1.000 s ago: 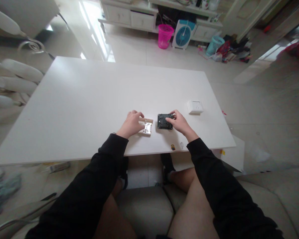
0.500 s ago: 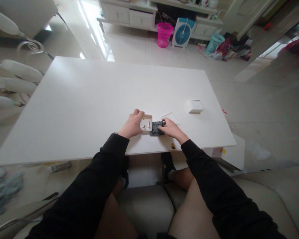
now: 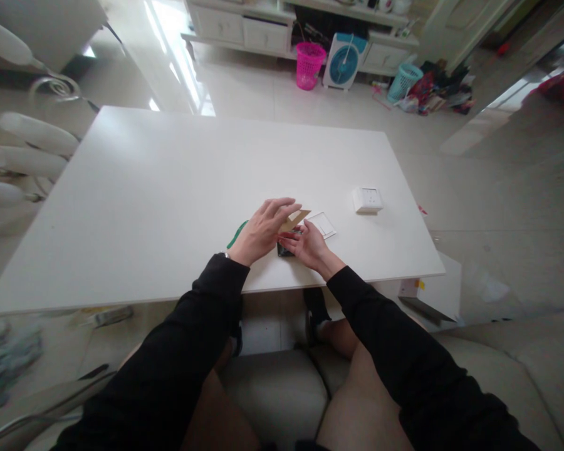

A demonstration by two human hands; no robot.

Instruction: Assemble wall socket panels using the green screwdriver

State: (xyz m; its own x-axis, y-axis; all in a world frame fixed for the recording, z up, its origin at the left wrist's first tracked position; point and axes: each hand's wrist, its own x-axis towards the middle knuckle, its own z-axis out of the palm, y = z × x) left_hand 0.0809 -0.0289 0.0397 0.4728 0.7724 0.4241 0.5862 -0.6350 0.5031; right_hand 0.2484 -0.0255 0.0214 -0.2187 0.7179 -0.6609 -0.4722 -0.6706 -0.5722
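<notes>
My left hand [image 3: 263, 228] is raised just above the white table [image 3: 169, 188] and grips a beige switch frame [image 3: 295, 220], tilted up on edge. Close beside it, my right hand [image 3: 308, 245] curls over a black switch module [image 3: 282, 250], most of which is hidden under the fingers. The two hands touch at the fingertips. A thin white cover plate [image 3: 323, 224] lies flat just right of them. A green object [image 3: 235, 235] shows on the table beneath my left wrist.
A white wall socket [image 3: 367, 200] sits further right on the table. A white chair [image 3: 23, 156] stands at the left edge. On the floor beyond are a pink basket [image 3: 309, 65], a blue fan [image 3: 343, 62] and a teal basket [image 3: 403, 81].
The right hand brought the black module leftwards to the left hand, uncovering the white cover plate. The left hand lifted the beige frame off the table and tilted it; a green object now shows.
</notes>
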